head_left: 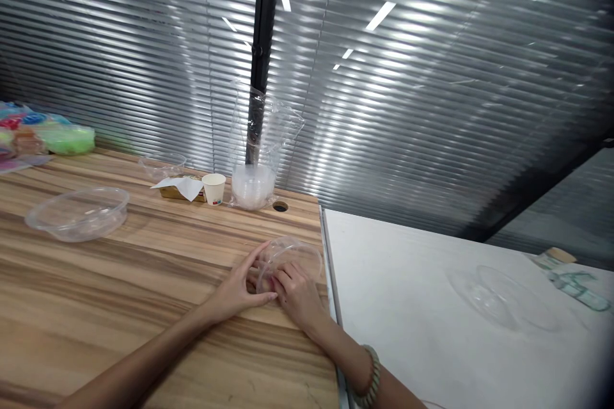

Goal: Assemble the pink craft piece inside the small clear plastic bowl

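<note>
A small round clear plastic bowl lies near the right edge of the wooden table. My left hand wraps around its left side, thumb in front and fingers along the far side. On the near part of the bowl, my right hand has its fingers curled and pressed against the clear plastic; its fingertips are partly hidden. Whether a separate lid sits on the bowl, I cannot tell.
A large clear basin stands left on the wooden table. Behind are a clear bowl, a box with tissue, a paper cup and bagged bowls. Clear plastic pieces lie on the white table.
</note>
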`<state>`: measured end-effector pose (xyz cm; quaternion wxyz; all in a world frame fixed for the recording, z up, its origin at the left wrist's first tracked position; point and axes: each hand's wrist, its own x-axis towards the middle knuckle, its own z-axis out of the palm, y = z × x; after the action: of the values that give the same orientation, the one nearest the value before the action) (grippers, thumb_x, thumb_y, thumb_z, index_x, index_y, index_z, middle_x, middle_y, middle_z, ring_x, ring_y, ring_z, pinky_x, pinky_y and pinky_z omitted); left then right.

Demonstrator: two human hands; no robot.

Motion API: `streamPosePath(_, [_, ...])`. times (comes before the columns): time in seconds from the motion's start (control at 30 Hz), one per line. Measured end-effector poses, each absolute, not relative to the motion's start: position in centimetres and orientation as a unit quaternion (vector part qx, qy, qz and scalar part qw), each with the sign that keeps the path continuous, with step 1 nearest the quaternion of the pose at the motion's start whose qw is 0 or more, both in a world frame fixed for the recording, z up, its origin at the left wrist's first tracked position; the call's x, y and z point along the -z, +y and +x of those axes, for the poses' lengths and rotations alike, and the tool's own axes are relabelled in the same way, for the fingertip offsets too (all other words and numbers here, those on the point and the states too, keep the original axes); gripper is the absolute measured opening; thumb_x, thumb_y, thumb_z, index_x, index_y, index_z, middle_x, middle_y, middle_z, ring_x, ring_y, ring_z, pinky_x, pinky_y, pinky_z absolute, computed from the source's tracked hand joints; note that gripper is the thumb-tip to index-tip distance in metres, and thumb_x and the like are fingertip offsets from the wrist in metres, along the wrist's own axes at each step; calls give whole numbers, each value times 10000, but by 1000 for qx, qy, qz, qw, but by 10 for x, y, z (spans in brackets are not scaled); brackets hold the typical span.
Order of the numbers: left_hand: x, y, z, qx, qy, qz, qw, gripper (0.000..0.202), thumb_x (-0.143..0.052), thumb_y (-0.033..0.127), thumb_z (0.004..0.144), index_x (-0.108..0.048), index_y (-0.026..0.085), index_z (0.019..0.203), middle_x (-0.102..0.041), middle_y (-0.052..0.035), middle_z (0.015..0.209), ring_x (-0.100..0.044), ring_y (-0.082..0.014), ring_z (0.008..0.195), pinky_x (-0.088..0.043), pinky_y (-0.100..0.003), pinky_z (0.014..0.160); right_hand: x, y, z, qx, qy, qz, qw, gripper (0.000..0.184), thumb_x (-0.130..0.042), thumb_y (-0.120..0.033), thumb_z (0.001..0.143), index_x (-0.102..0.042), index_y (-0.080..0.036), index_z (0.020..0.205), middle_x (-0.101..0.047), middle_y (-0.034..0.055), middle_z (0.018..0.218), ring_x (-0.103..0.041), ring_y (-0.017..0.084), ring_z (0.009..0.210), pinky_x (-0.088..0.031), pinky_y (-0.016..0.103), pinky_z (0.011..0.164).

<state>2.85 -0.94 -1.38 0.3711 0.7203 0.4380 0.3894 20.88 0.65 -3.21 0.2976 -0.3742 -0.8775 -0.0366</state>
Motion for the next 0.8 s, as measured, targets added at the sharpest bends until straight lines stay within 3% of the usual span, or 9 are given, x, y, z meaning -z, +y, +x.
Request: streamPosePath(0.8, [10,-12,29,-368,458,737,333,880,-705,335,703,-228,206,1432,-352,-102,1452,-352,-287,1315,-305,-426,1100,30,6,209,7,-879,-370,299,145,-520,-54,838,-618,-160,840,-612,45,841,-541,179,772,-442,292,671])
